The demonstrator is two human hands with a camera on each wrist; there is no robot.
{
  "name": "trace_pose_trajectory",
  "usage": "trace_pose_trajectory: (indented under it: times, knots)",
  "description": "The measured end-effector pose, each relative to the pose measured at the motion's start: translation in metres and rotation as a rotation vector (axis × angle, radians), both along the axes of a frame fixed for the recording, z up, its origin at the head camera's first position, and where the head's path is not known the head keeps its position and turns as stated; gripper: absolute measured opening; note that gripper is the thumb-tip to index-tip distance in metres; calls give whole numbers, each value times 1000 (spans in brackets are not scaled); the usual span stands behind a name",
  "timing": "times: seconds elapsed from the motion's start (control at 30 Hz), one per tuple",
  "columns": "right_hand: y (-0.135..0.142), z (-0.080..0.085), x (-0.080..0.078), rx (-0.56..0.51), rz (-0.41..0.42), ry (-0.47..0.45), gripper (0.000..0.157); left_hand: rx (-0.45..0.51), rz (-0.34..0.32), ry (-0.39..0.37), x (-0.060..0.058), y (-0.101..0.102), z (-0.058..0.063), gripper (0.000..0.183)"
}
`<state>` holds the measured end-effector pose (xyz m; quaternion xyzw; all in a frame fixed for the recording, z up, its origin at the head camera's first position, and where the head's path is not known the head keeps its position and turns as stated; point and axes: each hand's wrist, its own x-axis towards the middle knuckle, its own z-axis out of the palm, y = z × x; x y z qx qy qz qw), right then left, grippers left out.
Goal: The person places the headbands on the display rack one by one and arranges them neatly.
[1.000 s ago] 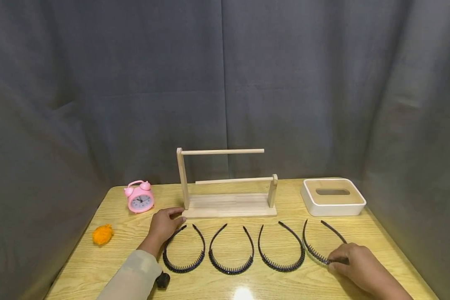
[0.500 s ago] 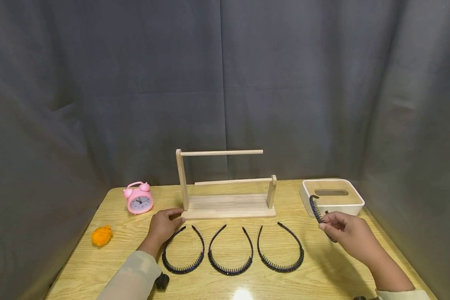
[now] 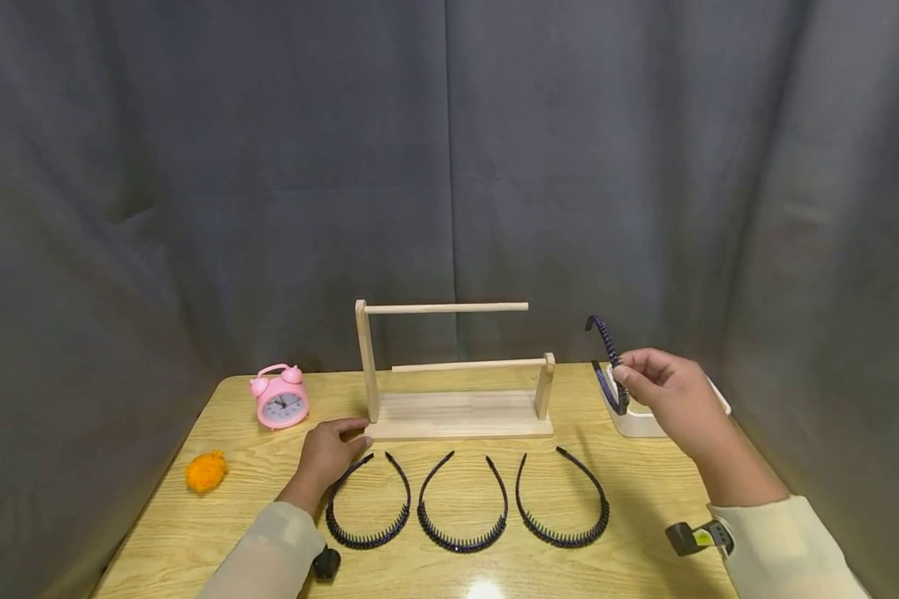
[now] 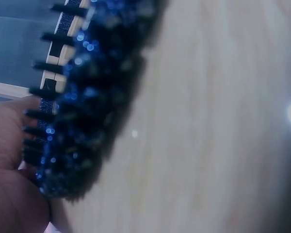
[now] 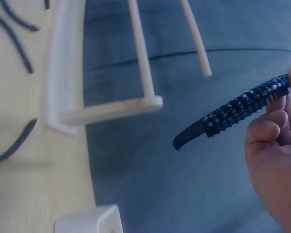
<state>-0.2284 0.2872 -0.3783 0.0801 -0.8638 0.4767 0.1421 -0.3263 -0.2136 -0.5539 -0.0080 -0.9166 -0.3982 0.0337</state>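
Observation:
My right hand (image 3: 667, 391) pinches a dark, toothed headband (image 5: 247, 104) between thumb and fingers, holding it upright above the table in front of the tissue box. Beaded texture shows along its band in the right wrist view. My left hand (image 3: 325, 457) grips the front left corner of a wooden stand (image 3: 457, 426), which has two horizontal rods at different heights. On the table in front of the stand lie three more headbands: the left one (image 3: 367, 542), the middle one (image 3: 460, 545) and the right one (image 3: 565, 539). Up close, the left wrist view shows a glittery blue-black headband (image 4: 94, 97).
A white tissue box (image 3: 640, 426) stands at the right, partly hidden by my right hand. At the left are a pink alarm clock (image 3: 280, 403) and an orange fluffy toy (image 3: 206, 472). Grey curtains (image 3: 449, 166) hang behind and at both sides of the table (image 3: 419, 578).
My right hand has lifted the rightmost headband off the table, raised it, and turned it upright. The left hand has stayed at the stand's corner.

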Motion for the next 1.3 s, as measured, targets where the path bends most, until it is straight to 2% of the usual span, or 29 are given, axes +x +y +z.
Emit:
trace_pose_trajectory:
  times: [0.1,0.23,0.33,0.43,0.63,0.83,1.1,1.3]
  knots:
    - [-7,7,-10,-130,30,-35,23,-3,0,8,0,0,-1,33]
    - [-15,11,-25,-387,136,-68,12,5,0,13,1,0,0,32]
    - [-18,12,-35,-561,211,-75,17,4,0,18,0,0,0,32]
    - [-20,15,-44,-658,259,-66,21,3,6,15,-2,1,0,33]
    - [-23,23,-50,-718,307,-76,22,10,6,8,-3,1,-2,34]
    - [-31,31,-53,-767,306,-130,22,14,12,9,-3,1,-3,34]
    - [-42,41,-65,-712,269,-246,24,14,5,19,-1,4,-2,33]
    - [-50,39,-79,-722,242,-292,29,38,13,3,-1,5,-2,34]
